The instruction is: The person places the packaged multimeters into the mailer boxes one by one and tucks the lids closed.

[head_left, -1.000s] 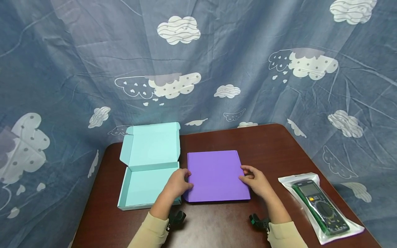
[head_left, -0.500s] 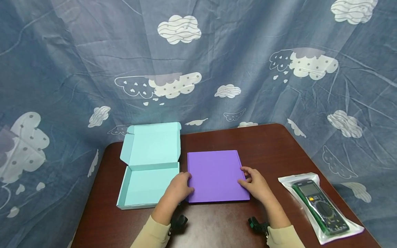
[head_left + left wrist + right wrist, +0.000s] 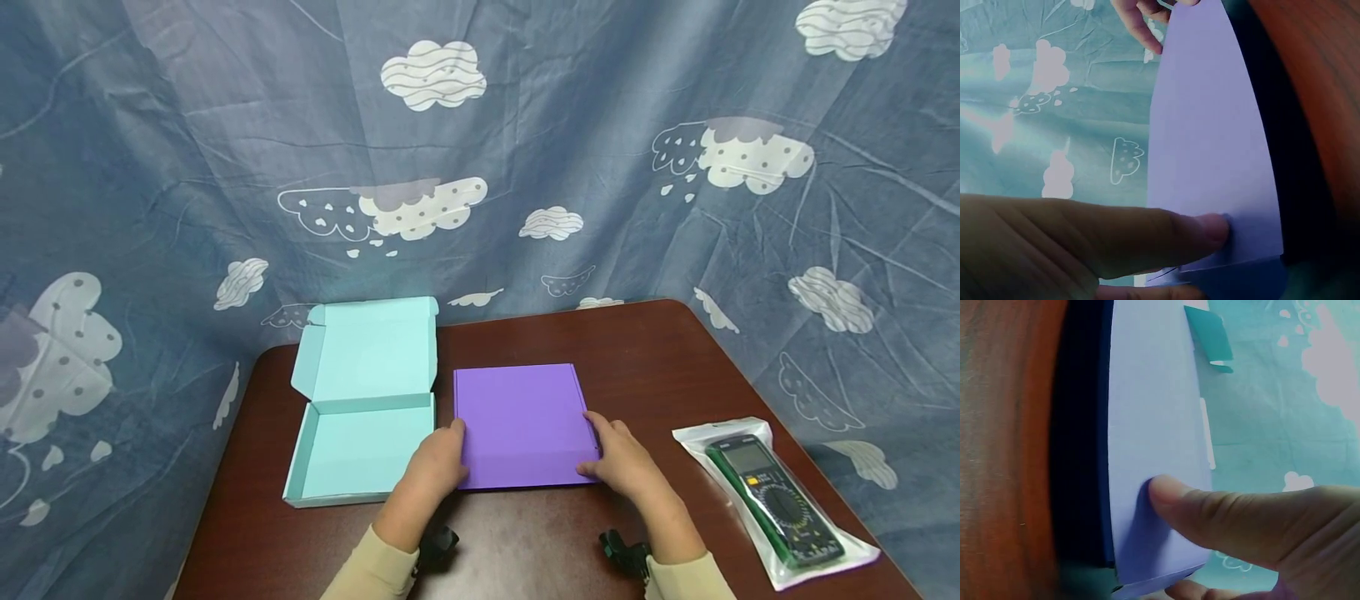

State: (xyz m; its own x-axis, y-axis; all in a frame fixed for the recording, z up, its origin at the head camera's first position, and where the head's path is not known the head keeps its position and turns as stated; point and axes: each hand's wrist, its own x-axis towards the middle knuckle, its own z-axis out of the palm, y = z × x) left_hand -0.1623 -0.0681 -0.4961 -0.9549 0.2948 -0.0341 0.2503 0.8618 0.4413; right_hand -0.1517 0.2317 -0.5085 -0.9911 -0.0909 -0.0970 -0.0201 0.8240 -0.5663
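Note:
A closed, flat purple cardboard box [image 3: 517, 417] lies on the table in front of the person. My left hand [image 3: 435, 458] holds its left side near the front corner. In the left wrist view the thumb [image 3: 1200, 231] is on the lid, with fingers partly hidden at the side. On the opposite side, my right hand [image 3: 626, 462] holds the box likewise. The right wrist view has that thumb [image 3: 1175, 497] on the lid close to the edge and fingertips lower down. Directly left of the purple box stands a mint-green box [image 3: 375, 350], its lid raised.
At the right of the brown table [image 3: 637, 342] lies a multimeter [image 3: 783, 504] in a clear plastic bag. A blue curtain [image 3: 585, 108] with cloud prints hangs right behind the table. The mint-green box's raised lid is near the curtain.
Both hands have slid a little toward the front corners of the purple box, the left also slightly right. The box itself stays nearly in place.

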